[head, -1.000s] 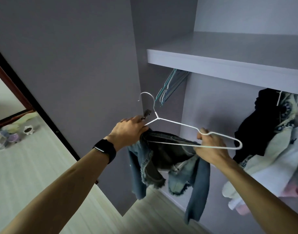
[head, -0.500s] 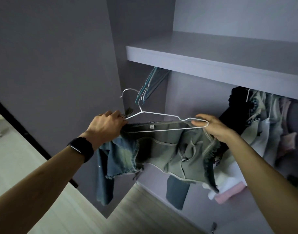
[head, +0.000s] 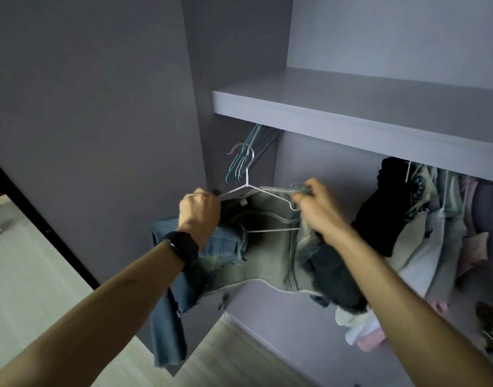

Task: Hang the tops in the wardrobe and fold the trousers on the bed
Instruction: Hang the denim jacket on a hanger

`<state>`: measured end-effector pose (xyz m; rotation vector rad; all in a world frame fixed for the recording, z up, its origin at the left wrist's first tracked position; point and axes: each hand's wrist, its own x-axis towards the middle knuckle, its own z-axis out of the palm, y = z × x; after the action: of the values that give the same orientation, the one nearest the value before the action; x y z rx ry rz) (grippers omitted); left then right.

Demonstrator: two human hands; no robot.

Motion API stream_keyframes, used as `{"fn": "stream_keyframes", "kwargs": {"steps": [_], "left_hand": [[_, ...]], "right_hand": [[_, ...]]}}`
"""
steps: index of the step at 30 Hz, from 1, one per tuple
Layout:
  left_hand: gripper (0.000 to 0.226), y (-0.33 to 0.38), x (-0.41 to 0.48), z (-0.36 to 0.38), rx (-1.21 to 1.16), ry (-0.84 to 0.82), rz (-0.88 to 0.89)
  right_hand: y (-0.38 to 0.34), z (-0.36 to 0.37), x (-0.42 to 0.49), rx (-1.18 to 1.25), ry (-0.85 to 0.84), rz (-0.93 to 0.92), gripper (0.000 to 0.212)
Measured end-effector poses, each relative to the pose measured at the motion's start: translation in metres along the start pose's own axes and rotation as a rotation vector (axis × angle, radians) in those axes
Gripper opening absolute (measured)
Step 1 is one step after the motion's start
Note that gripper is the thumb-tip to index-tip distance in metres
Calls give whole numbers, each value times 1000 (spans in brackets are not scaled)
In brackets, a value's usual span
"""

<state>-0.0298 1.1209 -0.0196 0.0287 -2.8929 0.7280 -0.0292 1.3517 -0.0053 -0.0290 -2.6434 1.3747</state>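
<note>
the open door (head: 100,121) of the wardrobe (head: 323,163) stood at the left, dark grey. in front of it the left hand (head: 199,209), a black watch (head: 183,247) on its wrist, was curled tight round one shoulder of a denim jacket (head: 267,258) and the left end of a white wire hanger (head: 247,180). the jacket was held up, spread between both hands, before the wardrobe's opening and below the shelf (head: 351,118), with one blue sleeve dangling at the left. the hanger's hook pointed up, in front of a bunch of empty hangers (head: 234,166) under the shelf. the right hand (head: 320,210), a little blurred, gripped the jacket's other shoulder at the hanger's right end. further right, a black garment (head: 379,213) and pale clothes (head: 435,233) hung inside the wardrobe.
</note>
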Motion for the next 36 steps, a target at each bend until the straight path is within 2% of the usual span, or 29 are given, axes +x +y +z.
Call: {"fn": "stream_keyframes", "kwargs": {"steps": [1,4,5,6,8,9,10,12,13,14,16,18,20,23,24,27,29,31,33,36], "left_hand": [[28,5,0,-3,-32,5,25],[28,1,1,-9,-100,39,33],[28,-5,-1,-9,-120,55,24],[25,-10,-4,-7,-134,108,21],[14,-19,-13,-3,-164,251,34],[18,-22,-15,4,-183,327,46],[23,-23,-17,8,-218,388,56],[24,-22,-19,6,-265,416,82],[21,-22,-19,5,-321,384,91],[22,-26,-20,4,-420,341,75],[23,-44,-21,4,-737,245,9],[17,-71,-29,3,-1163,227,-133],[21,-87,-35,-2,-1441,272,-237],[19,-79,-45,-16,-1532,300,-205],[19,-77,-48,-19,-1638,271,-188],[31,-88,-64,-15,-2023,4,-68],[34,-97,-72,-7,-1891,-139,-23],[30,-97,-67,2,-1673,-47,-100],[37,-92,-54,4,-1429,92,-137],[61,-74,-40,0,-1046,111,21]], "right_hand": [[-5,15,-19,15,-97,3,11],[4,44,-71,-23,-619,-16,7],[14,41,-72,-50,-646,-45,7],[23,32,-62,-100,-503,-90,13],[34,2,-33,-191,-59,-179,25],[30,-9,-21,-207,-19,-237,32],[24,-14,-13,-224,-108,-311,38],[11,-3,-3,-300,-302,-430,21],[6,6,-1,-325,-321,-453,29],[7,15,3,-342,-302,-483,36],[14,21,9,-410,-225,-503,33],[24,15,18,-486,-177,-517,30],[24,12,22,-538,-171,-525,32],[10,23,18,-758,-213,-577,21],[6,26,19,-815,-208,-602,20],[4,14,24,-899,-209,-603,24],[9,4,29,-795,-105,-587,26],[15,5,31,-651,16,-643,29],[14,11,30,-572,56,-713,28],[9,16,26,-517,38,-733,31]]}}
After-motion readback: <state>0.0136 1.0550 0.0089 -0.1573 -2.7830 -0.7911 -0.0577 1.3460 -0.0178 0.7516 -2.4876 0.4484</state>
